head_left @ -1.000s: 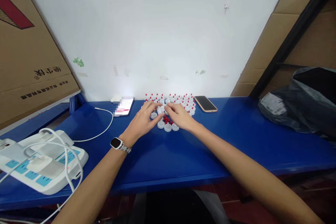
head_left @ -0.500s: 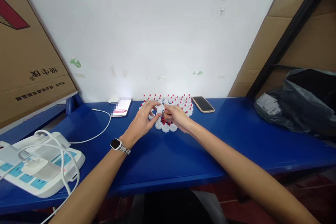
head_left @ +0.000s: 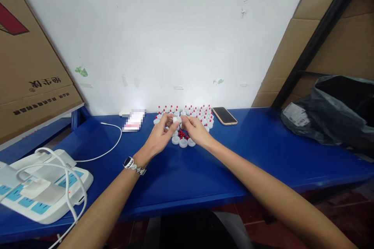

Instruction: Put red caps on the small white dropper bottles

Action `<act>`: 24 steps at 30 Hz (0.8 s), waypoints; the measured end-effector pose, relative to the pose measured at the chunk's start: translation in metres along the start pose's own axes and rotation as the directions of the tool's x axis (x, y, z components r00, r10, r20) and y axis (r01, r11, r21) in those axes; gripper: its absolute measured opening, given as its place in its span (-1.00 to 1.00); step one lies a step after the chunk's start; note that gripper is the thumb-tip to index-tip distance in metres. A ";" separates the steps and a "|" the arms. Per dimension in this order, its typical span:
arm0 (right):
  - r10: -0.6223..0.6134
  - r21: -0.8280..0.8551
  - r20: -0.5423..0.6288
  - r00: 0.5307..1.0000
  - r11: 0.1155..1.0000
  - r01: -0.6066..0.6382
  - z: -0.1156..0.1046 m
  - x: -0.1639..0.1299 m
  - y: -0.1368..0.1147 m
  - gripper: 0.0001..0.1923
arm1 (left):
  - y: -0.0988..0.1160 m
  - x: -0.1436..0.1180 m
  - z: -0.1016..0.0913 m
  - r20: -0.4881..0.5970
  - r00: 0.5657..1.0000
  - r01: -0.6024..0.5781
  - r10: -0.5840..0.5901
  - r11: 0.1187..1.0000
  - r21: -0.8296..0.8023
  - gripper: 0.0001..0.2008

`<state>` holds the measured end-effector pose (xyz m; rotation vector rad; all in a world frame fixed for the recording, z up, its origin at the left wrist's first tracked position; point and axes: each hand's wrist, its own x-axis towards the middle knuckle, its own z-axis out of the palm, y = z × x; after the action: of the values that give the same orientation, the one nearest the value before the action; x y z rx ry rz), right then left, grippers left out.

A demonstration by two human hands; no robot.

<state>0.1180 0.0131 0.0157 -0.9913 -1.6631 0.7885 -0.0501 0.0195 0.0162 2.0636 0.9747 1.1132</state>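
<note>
Pinching one white cap point(head_left: 175, 119), both hands' fingers point(head_left: 172, 123) clamped, apparently, above red-tipped caps point(head_left: 201, 113).

I see my left hand point(head_left: 159, 138) and right hand point(head_left: 196, 132) meeting fingertip to fingertip over a small white cap point(head_left: 175, 119), pinched between them above the blue bench point(head_left: 204, 171). Just beneath my hands lie loose white caps point(head_left: 183, 142) and red beads point(head_left: 182, 134). Beyond my fingers stand red-tipped caps point(head_left: 201, 112). A dark phone point(head_left: 224, 115) lies right of my right hand.
</note>
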 end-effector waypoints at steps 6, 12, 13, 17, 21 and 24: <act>-0.050 -0.064 -0.028 0.998 0.997 0.048 -0.001 -0.003 -0.005 -0.52 | 0.003 0.001 0.002 -0.023 0.996 -0.087 0.086 0.995 -0.044 -0.66; -0.094 -0.188 -0.038 0.995 0.978 0.085 -0.006 -0.004 -0.013 -0.58 | 0.003 0.007 0.002 0.087 0.984 0.166 -0.155 0.977 -0.133 -0.42; -0.082 -0.182 -0.038 0.996 0.980 0.073 -0.007 -0.004 -0.012 -0.57 | 0.003 0.006 0.002 0.061 0.993 0.106 -0.101 0.989 -0.101 -0.50; -0.059 -0.143 -0.015 0.998 0.988 0.056 -0.008 -0.003 -0.008 -0.57 | 0.004 0.001 0.001 0.014 0.989 -0.150 0.150 0.984 0.095 -0.51; -0.074 -0.154 -0.027 0.997 0.986 0.069 -0.005 -0.005 -0.012 -0.57 | 0.006 0.001 0.004 -0.002 0.990 -0.138 0.139 0.989 0.059 -0.67; -0.083 -0.176 -0.055 0.995 0.982 0.072 -0.011 -0.005 -0.017 -0.57 | 0.005 0.005 0.002 -0.005 0.999 -0.039 0.039 0.991 -0.125 -0.66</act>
<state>0.1253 0.0014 0.0319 -1.0541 -1.7273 0.5620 -0.0452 0.0203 0.0210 1.9885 0.8472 1.1672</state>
